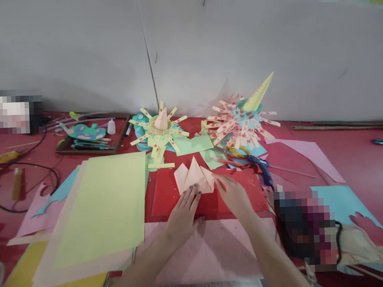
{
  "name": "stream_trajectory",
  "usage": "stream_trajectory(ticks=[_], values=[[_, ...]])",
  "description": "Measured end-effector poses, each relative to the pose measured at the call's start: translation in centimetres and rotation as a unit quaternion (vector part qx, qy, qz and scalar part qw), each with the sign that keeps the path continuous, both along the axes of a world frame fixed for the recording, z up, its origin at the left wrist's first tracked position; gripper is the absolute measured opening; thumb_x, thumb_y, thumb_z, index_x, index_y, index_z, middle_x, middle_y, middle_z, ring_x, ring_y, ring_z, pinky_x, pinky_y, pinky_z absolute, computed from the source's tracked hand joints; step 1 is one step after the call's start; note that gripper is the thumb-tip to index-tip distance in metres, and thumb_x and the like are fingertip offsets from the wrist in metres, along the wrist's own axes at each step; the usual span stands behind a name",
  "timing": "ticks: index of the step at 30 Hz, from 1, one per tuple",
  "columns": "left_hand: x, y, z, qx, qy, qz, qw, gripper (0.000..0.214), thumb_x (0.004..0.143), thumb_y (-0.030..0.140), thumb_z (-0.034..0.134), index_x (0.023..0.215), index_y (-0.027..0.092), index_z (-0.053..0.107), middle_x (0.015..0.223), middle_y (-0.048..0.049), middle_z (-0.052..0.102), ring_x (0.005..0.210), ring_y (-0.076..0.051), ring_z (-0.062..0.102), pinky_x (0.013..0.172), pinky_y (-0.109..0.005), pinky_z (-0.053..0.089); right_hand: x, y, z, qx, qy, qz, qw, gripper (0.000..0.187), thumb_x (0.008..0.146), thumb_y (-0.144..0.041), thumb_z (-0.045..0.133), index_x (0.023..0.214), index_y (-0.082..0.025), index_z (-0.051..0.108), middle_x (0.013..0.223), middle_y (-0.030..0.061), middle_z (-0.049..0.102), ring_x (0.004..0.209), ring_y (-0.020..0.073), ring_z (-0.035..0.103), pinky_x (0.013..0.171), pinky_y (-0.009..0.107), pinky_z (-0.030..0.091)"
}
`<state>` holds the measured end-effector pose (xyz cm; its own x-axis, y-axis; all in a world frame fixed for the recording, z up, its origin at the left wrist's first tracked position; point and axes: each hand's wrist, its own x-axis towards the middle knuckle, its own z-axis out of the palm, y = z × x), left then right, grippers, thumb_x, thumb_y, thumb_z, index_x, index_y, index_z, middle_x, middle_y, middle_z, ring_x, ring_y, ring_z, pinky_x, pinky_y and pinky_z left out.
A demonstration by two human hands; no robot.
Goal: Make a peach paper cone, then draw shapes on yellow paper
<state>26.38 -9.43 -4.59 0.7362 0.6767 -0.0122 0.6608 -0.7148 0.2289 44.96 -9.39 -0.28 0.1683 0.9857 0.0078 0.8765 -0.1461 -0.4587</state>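
A folded piece of peach paper (195, 177) with pointed flaps lies on a red sheet (163, 199) in front of me. My left hand (184, 213) rests flat, fingers stretched out, with the fingertips on the lower left edge of the folded paper. My right hand (232, 196) lies against the paper's right side, fingers pressed down on its fold. A pink sheet (214, 251) lies under my forearms.
A stack of yellow-green and peach sheets (102, 205) lies to the left. Two paper sun-shaped crafts (159, 130) (244, 120) stand by the wall. A blue glue gun (261, 166), scissors and paper scraps lie at right; a tray of tools (90, 136) at back left.
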Motion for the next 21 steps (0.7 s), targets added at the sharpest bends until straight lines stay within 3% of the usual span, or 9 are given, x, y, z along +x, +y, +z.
stream_trajectory(ticks=[5,9,10,12,14,17,21], values=[[-0.2,-0.1,-0.1,-0.003,-0.022,0.002,1.000,0.063,0.082,0.037,0.044,0.136,0.012,0.022,0.145,-0.0113,0.021,0.134,-0.023,0.015,0.106,-0.038,0.027,2.1,1.2,0.3,0.032,0.012,-0.028,0.999,0.028,0.084,-0.026,0.041,0.102,-0.022,0.062,0.101,0.0050,0.064,0.084,0.0181,0.061,0.070,0.027,0.046],[-0.2,-0.1,0.0,0.006,-0.018,0.001,1.000,0.059,0.085,0.041,0.037,0.135,0.011,0.025,0.144,-0.0129,0.024,0.133,-0.024,0.018,0.106,-0.039,0.026,6.5,1.1,0.9,0.046,-0.043,-0.106,0.992,0.030,0.082,-0.026,0.042,0.100,-0.019,0.064,0.095,0.0082,0.065,0.077,0.0179,0.060,0.071,0.027,0.044],[-0.2,-0.1,0.0,0.007,-0.018,0.000,1.000,0.060,0.086,0.041,0.037,0.135,0.011,0.025,0.144,-0.0128,0.023,0.133,-0.024,0.017,0.106,-0.040,0.026,7.9,1.0,1.0,0.033,-0.074,-0.152,0.985,0.030,0.082,-0.026,0.041,0.099,-0.017,0.064,0.095,0.0092,0.065,0.079,0.0190,0.060,0.071,0.028,0.044],[-0.2,-0.1,-0.1,0.010,-0.020,0.000,1.000,0.060,0.086,0.042,0.036,0.136,0.011,0.024,0.145,-0.0119,0.023,0.133,-0.024,0.017,0.105,-0.040,0.027,10.7,0.9,1.2,-0.037,-0.131,-0.235,0.962,0.031,0.081,-0.026,0.041,0.099,-0.017,0.064,0.098,0.0114,0.064,0.086,0.0227,0.059,0.071,0.030,0.043],[-0.2,-0.1,-0.3,0.012,-0.023,0.001,1.000,0.060,0.086,0.042,0.036,0.136,0.012,0.023,0.145,-0.0109,0.022,0.133,-0.024,0.016,0.105,-0.039,0.028,13.0,0.9,1.1,-0.122,-0.166,-0.276,0.939,0.036,0.080,-0.034,0.044,0.103,-0.013,0.062,0.100,0.0169,0.062,0.089,0.0273,0.059,0.067,0.031,0.043],[-0.2,-0.1,-0.5,0.018,-0.025,0.007,1.000,0.059,0.086,0.041,0.036,0.136,0.012,0.023,0.145,-0.0108,0.021,0.133,-0.024,0.017,0.105,-0.039,0.028,14.9,1.3,0.6,-0.246,-0.148,-0.227,0.931,0.036,0.080,-0.035,0.043,0.097,-0.012,0.064,0.091,0.0170,0.065,0.082,0.0251,0.062,0.061,0.028,0.041],[-0.2,-0.2,-0.6,0.023,-0.015,0.008,1.000,0.059,0.086,0.040,0.036,0.135,0.011,0.026,0.145,-0.0118,0.022,0.132,-0.025,0.021,0.105,-0.039,0.028,15.7,2.2,0.2,-0.292,-0.127,-0.189,0.929,0.021,0.075,-0.020,0.047,0.078,-0.013,0.067,0.068,0.0095,0.066,0.066,0.0191,0.063,0.053,0.022,0.039]])
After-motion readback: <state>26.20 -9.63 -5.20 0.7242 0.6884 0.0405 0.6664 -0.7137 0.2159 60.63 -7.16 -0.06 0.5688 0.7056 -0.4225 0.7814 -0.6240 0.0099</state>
